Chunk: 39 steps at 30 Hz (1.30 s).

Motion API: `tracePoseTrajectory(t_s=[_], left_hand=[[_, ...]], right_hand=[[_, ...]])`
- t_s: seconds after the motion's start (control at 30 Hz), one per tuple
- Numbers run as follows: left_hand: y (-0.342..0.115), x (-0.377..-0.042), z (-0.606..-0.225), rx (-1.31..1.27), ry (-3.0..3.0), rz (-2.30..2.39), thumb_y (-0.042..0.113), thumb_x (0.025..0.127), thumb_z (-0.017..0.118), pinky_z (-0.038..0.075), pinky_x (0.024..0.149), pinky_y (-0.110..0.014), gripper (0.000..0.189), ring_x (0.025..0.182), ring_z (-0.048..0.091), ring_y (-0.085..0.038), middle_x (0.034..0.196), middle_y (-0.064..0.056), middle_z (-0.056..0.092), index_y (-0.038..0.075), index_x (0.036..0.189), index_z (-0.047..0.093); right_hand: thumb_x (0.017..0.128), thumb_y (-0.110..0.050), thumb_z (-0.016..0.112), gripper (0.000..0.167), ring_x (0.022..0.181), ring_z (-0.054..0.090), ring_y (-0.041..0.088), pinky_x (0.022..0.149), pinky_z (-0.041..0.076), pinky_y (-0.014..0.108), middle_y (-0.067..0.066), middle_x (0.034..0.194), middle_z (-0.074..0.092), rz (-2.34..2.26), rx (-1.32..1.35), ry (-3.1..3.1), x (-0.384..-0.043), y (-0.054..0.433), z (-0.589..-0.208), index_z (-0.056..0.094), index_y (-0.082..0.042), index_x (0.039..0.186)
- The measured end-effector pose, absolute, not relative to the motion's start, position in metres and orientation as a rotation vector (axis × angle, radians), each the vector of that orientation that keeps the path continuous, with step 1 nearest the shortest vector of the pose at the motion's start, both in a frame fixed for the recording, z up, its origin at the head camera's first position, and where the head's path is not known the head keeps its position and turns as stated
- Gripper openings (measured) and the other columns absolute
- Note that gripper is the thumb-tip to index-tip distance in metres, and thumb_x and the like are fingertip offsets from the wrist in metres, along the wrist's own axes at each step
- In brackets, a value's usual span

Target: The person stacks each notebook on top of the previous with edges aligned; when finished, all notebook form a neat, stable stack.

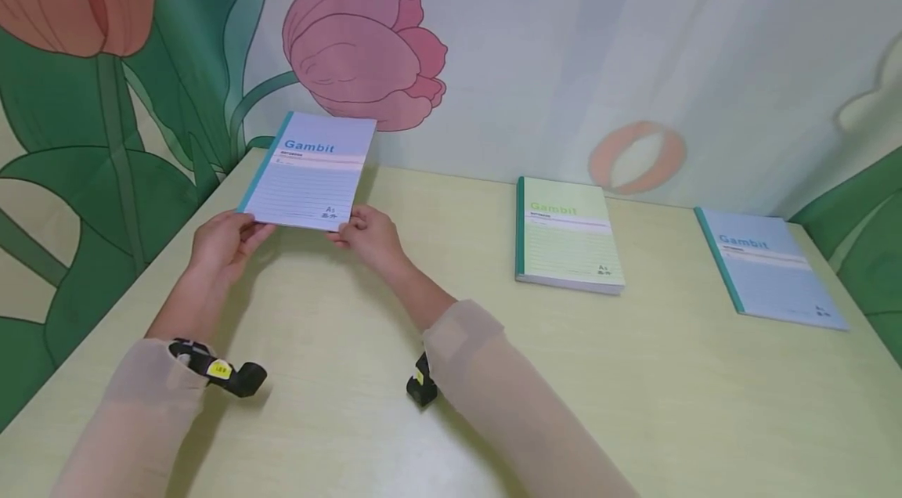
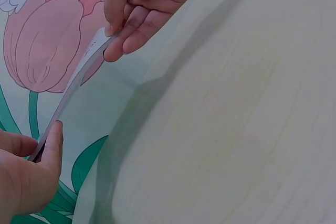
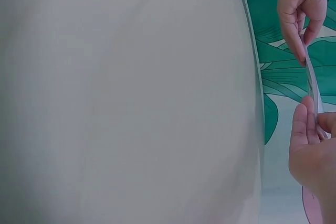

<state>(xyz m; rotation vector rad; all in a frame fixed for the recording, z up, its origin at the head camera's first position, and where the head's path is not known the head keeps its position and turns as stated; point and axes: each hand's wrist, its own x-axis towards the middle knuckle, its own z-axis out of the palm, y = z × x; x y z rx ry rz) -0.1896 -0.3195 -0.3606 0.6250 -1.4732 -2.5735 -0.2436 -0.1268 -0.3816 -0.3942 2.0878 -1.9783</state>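
Note:
A lavender Gambit notebook (image 1: pixel 310 177) with a teal spine is held up above the far left of the table. My left hand (image 1: pixel 224 247) pinches its near left corner. At the near right corner my right hand (image 1: pixel 373 242) grips it between thumb and fingers. In the left wrist view the notebook (image 2: pixel 73 85) appears edge-on and slightly bowed, with the left hand (image 2: pixel 26 177) low and the right hand (image 2: pixel 152 9) above. The right wrist view also has the notebook (image 3: pixel 312 85) edge-on between both hands.
A pale green Gambit notebook stack (image 1: pixel 571 239) lies right of centre on the light wooden table (image 1: pixel 338 435). Farther right lies a blue Gambit notebook (image 1: pixel 771 271). A curtain (image 1: pixel 521 59) printed with flowers hangs behind the table. Black cameras are strapped to both wrists.

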Motion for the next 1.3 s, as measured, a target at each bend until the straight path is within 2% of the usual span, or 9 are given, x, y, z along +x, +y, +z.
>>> tracePoseTrajectory(t_s=[0.1,0.27,0.37,0.5,0.57,0.9,1.0,1.13,1.3], left_hand=[[-0.318,-0.189,-0.360,0.613,-1.498,-2.575,0.005,0.096,0.044,0.048,0.084,-0.021,0.036,0.083,0.065,-0.011,0.095,-0.006,0.059,-0.002,0.131,0.037],[-0.318,-0.185,-0.359,0.607,-1.544,-2.578,0.005,0.096,0.045,0.047,0.086,-0.021,0.046,0.083,0.065,-0.011,0.104,-0.006,0.054,-0.002,0.139,0.031],[-0.318,-0.181,-0.359,0.570,-1.546,-2.589,0.003,0.096,0.044,0.046,0.088,-0.022,0.039,0.085,0.064,-0.011,0.104,-0.007,0.055,-0.002,0.133,0.036],[-0.317,-0.179,-0.359,0.515,-1.540,-2.610,0.002,0.095,0.044,0.047,0.087,-0.023,0.022,0.084,0.065,-0.013,0.095,-0.006,0.061,0.000,0.117,0.044],[-0.315,-0.179,-0.358,0.497,-1.550,-2.605,0.002,0.095,0.044,0.047,0.086,-0.023,0.019,0.084,0.065,-0.013,0.093,-0.006,0.062,0.000,0.114,0.045],[-0.307,-0.174,-0.352,0.504,-1.604,-2.566,0.005,0.097,0.044,0.048,0.086,-0.022,0.029,0.086,0.065,-0.011,0.102,-0.004,0.058,-0.001,0.125,0.042],[-0.304,-0.175,-0.352,0.499,-1.639,-2.532,0.005,0.097,0.043,0.048,0.085,-0.022,0.025,0.085,0.065,-0.011,0.102,-0.004,0.058,0.000,0.121,0.043],[-0.301,-0.175,-0.352,0.503,-1.658,-2.512,0.004,0.096,0.043,0.049,0.083,-0.021,0.015,0.084,0.064,-0.011,0.100,-0.004,0.058,0.003,0.112,0.045],[-0.297,-0.174,-0.352,0.507,-1.641,-2.523,0.002,0.096,0.043,0.051,0.080,-0.021,0.013,0.081,0.064,-0.011,0.096,-0.004,0.060,0.002,0.109,0.045]], right_hand=[[0.090,0.005,0.052,0.025,0.082,0.067,0.023,0.066,0.055,0.022,0.014,0.093,0.068,-1.970,-0.406,2.083,-0.244,-0.122,-0.380,0.057,0.007,0.115],[0.090,0.005,0.051,0.025,0.079,0.067,0.017,0.068,0.056,0.023,0.012,0.091,0.068,-1.953,-0.416,2.072,-0.241,-0.117,-0.379,0.057,0.007,0.114],[0.090,0.005,0.051,0.025,0.078,0.066,0.016,0.071,0.056,0.026,0.011,0.092,0.068,-1.952,-0.412,2.052,-0.237,-0.115,-0.377,0.056,0.007,0.114],[0.090,0.005,0.051,0.027,0.081,0.066,0.018,0.075,0.055,0.030,0.011,0.096,0.067,-1.962,-0.393,2.010,-0.233,-0.110,-0.374,0.055,0.006,0.117],[0.090,0.006,0.051,0.029,0.083,0.066,0.019,0.075,0.055,0.030,0.011,0.097,0.067,-1.974,-0.389,1.990,-0.233,-0.108,-0.373,0.055,0.006,0.118],[0.089,0.007,0.052,0.030,0.082,0.067,0.021,0.075,0.055,0.031,0.013,0.095,0.067,-1.996,-0.398,1.970,-0.230,-0.101,-0.370,0.053,0.008,0.119],[0.089,0.007,0.052,0.028,0.083,0.067,0.022,0.073,0.056,0.028,0.015,0.096,0.067,-2.000,-0.409,1.977,-0.230,-0.097,-0.370,0.053,0.009,0.118],[0.090,0.006,0.052,0.028,0.082,0.066,0.022,0.075,0.055,0.030,0.015,0.097,0.067,-1.988,-0.428,1.982,-0.228,-0.092,-0.371,0.053,0.009,0.118],[0.090,0.006,0.052,0.028,0.081,0.067,0.021,0.074,0.056,0.030,0.016,0.097,0.067,-1.972,-0.459,1.993,-0.227,-0.086,-0.369,0.053,0.008,0.117]])
